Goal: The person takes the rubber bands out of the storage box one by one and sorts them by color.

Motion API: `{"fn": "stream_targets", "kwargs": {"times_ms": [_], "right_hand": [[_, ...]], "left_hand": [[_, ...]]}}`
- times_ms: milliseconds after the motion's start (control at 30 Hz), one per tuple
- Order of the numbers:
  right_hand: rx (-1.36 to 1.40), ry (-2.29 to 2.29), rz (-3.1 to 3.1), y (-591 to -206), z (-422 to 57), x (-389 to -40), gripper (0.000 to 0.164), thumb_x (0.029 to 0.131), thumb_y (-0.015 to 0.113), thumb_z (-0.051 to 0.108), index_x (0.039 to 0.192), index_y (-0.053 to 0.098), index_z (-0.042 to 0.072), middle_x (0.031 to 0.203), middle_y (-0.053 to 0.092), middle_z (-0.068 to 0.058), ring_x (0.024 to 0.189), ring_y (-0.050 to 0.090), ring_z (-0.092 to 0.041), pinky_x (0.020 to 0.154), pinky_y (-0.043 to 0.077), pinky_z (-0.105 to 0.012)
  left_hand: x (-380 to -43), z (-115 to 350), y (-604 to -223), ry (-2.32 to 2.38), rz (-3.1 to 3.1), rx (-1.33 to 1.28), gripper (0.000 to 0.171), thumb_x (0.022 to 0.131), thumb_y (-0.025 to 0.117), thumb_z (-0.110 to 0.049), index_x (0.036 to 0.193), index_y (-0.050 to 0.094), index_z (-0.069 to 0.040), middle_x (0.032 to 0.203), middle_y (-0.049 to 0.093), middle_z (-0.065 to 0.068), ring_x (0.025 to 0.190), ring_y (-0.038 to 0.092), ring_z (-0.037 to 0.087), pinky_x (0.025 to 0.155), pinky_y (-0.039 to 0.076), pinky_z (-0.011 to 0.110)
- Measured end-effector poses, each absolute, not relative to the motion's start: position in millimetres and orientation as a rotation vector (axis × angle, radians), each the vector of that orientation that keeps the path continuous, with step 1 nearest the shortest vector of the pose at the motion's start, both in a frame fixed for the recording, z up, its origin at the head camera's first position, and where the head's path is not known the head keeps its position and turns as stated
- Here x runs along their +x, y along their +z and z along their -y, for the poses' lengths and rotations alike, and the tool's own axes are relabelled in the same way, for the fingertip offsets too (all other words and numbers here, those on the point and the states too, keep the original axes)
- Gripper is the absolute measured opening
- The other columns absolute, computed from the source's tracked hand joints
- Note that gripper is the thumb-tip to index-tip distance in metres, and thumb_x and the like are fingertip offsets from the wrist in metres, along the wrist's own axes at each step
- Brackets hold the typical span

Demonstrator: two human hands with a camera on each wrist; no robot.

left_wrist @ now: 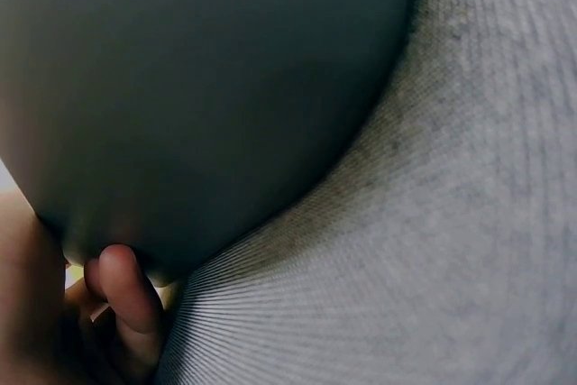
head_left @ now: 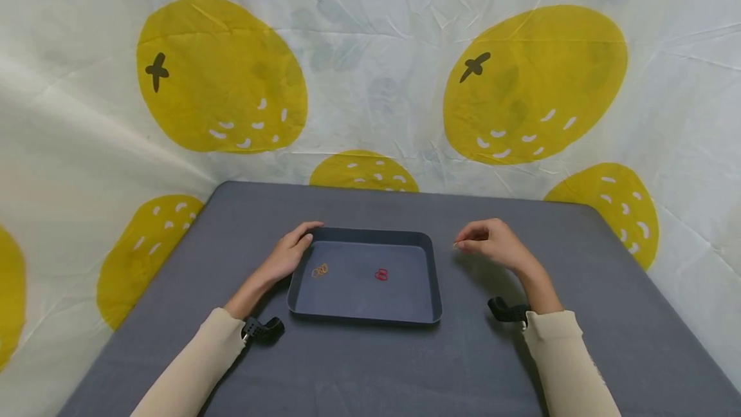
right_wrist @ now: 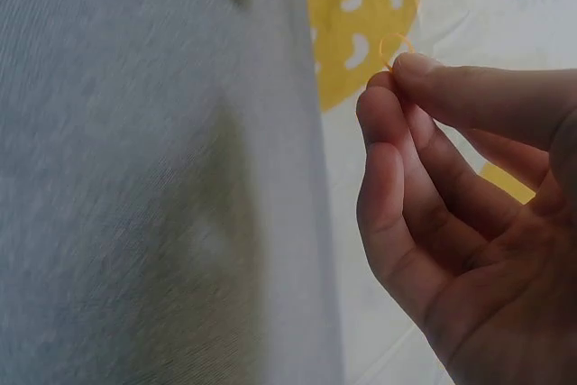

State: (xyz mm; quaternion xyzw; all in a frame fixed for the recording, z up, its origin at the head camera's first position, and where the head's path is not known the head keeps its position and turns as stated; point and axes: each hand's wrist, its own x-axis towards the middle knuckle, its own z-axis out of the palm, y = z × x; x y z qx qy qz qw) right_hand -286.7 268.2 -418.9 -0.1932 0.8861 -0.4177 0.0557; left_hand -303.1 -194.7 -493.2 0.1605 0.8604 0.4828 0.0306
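A dark grey rectangular tray (head_left: 365, 320) lies on the table. My left hand (head_left: 287, 255) grips its far left corner, thumb at the rim; in the left wrist view, curled fingers (left_wrist: 131, 290) show against the tray's outer wall. On the tray's floor, a few orange rubber bands (head_left: 320, 270) lie at the left and a small group of red rubber bands (head_left: 381, 274) lies right of the middle. Raised beyond the tray's right side, my right hand (head_left: 496, 244) pinches a small yellow-orange rubber band (right_wrist: 381, 51) between thumb and forefinger.
A grey cloth-covered table (head_left: 370, 365) extends around the tray on all sides. Behind it hangs a white curtain (head_left: 370, 95) printed with large yellow fruit. Black wrist cameras (head_left: 265, 330) are worn below both hands.
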Motion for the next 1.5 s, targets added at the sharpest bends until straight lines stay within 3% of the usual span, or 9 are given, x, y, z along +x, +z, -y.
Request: {"fn": "stream_targets", "kwargs": {"times_ms": [367,800,1500], "right_hand": [[-0.408,-1.208,-2.772,-437,-286,-298,0.015,0.096,0.074,0.012,0.103,0.079,-0.001,0.093,0.078,-0.018,0.078,0.070,-0.023,0.067,0.056,-0.032],[-0.289,-1.157,-2.777,-456,-282,-304,0.016,0.093,0.076,0.012,0.101,0.080,-0.002,0.091,0.079,-0.014,0.073,0.068,-0.012,0.065,0.056,-0.026],[-0.169,-1.137,-2.817,-462,-280,-305,0.017,0.093,0.076,0.015,0.098,0.080,0.000,0.084,0.078,-0.008,0.073,0.066,-0.012,0.065,0.055,-0.027]], "left_hand": [[-302,195,-484,1.478,-2.654,0.479,0.042,0.114,0.039,-0.024,0.155,0.048,-0.021,0.162,0.043,0.014,0.149,0.041,0.040,0.116,0.037,0.062],[-302,197,-492,1.485,-2.677,0.499,0.041,0.114,0.040,-0.023,0.153,0.051,-0.020,0.160,0.047,0.013,0.148,0.044,0.038,0.115,0.038,0.060],[-303,197,-491,1.470,-2.642,0.555,0.043,0.114,0.038,-0.026,0.156,0.048,-0.022,0.163,0.043,0.011,0.152,0.039,0.037,0.120,0.035,0.061]]}}
